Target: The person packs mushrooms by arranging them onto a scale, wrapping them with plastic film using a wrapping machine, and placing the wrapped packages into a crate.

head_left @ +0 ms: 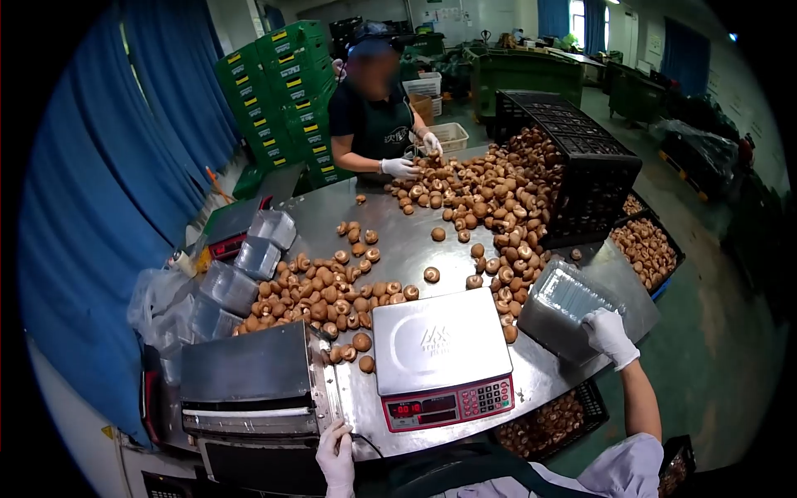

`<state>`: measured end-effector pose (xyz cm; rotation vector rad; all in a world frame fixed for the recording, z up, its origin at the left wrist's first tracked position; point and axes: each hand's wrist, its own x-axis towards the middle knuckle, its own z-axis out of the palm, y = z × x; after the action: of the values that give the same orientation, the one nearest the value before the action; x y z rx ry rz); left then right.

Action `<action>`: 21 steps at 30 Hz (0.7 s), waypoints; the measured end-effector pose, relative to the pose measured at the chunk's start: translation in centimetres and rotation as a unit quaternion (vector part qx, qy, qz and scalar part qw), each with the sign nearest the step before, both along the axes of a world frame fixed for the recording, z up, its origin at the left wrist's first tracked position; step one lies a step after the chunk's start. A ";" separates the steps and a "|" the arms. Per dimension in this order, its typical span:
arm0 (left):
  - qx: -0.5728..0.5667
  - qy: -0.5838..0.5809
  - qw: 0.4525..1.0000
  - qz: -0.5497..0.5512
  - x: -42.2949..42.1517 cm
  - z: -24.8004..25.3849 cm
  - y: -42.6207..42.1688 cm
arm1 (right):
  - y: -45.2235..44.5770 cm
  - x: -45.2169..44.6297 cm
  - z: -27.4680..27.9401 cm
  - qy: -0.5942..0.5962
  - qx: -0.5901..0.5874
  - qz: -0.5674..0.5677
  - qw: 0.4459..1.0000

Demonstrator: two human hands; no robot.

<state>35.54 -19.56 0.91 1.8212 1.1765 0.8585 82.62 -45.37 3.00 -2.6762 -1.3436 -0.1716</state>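
Observation:
My right hand (610, 338), in a white glove, has its fingers closed on the near edge of a stack of clear plastic trays (564, 303) at the table's right side. How many trays it grips is hidden. My left hand (335, 458), also gloved, rests at the table's near edge beside a metal machine (249, 378), fingers extended and nothing visible in them. Between my hands stands a digital scale (442, 353) with a bare silver plate and a red display panel. Brown mushrooms (311, 292) lie in a heap left of the scale.
Across the table a co-worker (378, 116) handles mushrooms with gloved hands. A tipped black crate (573, 158) spills a larger pile (490, 195). Clear trays (228, 286) line the left edge. Mushroom crates (643, 249) stand on the floor at right; green crates (282, 100) are stacked behind.

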 end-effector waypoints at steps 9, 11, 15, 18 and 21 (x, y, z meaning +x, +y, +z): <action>-0.031 -0.033 0.999 0.010 2.8 -1.5 0.5 | -1.1 1.4 0.5 -0.031 0.159 -0.090 0.983; -0.106 -0.084 0.991 0.014 3.1 -2.5 0.3 | -0.7 1.1 2.9 0.035 0.251 -0.097 0.962; -0.244 -0.159 0.955 0.052 5.3 -4.2 1.8 | 6.2 -5.8 6.2 0.049 0.368 0.100 0.923; -0.392 -0.244 0.883 0.080 6.0 -7.1 3.2 | 11.8 -10.1 3.6 0.015 0.211 0.251 0.945; -0.450 -0.310 0.828 0.124 7.1 -9.3 5.1 | 14.6 -11.1 -4.1 0.005 -0.029 0.357 0.934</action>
<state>42.63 -14.51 -8.43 0.5566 1.0999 0.7483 71.56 -30.80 -1.06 -2.0359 -2.2239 -0.0334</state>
